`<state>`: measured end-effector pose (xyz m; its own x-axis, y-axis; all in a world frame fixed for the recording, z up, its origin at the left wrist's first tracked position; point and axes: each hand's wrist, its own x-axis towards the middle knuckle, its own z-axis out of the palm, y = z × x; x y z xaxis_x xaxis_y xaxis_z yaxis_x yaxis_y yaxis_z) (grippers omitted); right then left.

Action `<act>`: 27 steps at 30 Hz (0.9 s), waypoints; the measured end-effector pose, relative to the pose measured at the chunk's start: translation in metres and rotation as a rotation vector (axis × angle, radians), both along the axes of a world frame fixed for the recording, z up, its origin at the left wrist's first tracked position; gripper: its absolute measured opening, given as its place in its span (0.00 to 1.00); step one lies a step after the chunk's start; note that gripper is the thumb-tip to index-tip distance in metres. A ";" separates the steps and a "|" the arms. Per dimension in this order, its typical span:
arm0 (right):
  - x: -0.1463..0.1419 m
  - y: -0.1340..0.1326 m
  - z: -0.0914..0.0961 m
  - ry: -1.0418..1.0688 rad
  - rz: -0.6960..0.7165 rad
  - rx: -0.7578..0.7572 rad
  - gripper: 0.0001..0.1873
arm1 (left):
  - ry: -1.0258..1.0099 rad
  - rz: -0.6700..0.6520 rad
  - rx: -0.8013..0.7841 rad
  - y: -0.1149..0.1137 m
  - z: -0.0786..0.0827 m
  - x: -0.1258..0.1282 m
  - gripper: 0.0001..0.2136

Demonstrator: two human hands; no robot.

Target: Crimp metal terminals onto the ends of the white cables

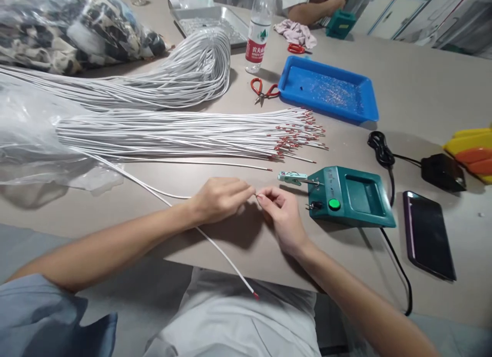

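Observation:
My left hand (221, 199) is closed around a white cable (175, 195) near its end. At that end my right hand (282, 213) pinches the tip, and the two sets of fingertips almost meet. The tip itself is mostly covered by my fingers. Another white cable (221, 252) runs under my left wrist, its red end hanging over the table edge. Behind my hands lies a thick bundle of white cables (184, 134) with reddish ends. To the right stands a green device (351, 195) with a lit green button and a clothespin-like clip (294, 178).
Beyond the bundle are a blue tray (330, 90) with tiny scraps, red-handled snips (262, 93) and a water bottle (258, 36). A phone (429, 236) and a black adapter (442, 171) lie at right. Another person's arm (317, 8) shows at the back.

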<state>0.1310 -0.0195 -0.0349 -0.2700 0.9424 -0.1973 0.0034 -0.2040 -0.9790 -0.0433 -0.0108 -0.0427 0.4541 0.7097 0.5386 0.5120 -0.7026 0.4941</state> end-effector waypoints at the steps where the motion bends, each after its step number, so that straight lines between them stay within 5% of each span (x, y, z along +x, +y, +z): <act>1: 0.000 -0.001 0.003 0.124 0.062 -0.181 0.13 | 0.051 -0.033 0.154 0.001 -0.002 -0.003 0.08; 3: 0.001 -0.003 0.010 0.286 0.200 -0.438 0.15 | 0.073 -0.040 0.328 0.003 -0.003 -0.007 0.08; 5: 0.003 -0.004 0.016 0.299 0.277 -0.470 0.14 | -0.022 0.058 0.286 0.004 0.001 -0.007 0.08; 8: 0.010 -0.006 0.025 -0.023 0.154 0.011 0.11 | -0.236 0.124 -0.236 0.005 0.007 0.002 0.06; 11: 0.022 0.000 0.034 -0.703 -0.008 0.692 0.07 | -0.406 0.031 -0.884 0.009 0.007 0.010 0.08; 13: 0.032 0.008 0.041 -1.151 -0.003 0.898 0.10 | -0.502 0.010 -1.092 0.012 0.002 0.013 0.06; 17: 0.051 0.031 0.047 -1.594 0.221 0.909 0.11 | -0.601 -0.022 -1.116 0.015 -0.005 0.011 0.17; 21: 0.062 0.047 0.043 -1.656 0.404 0.904 0.11 | -0.545 -0.028 -1.007 0.011 -0.003 0.009 0.20; 27: 0.065 0.051 0.042 -1.734 0.465 0.880 0.14 | -0.579 -0.098 -0.976 0.010 -0.001 0.011 0.19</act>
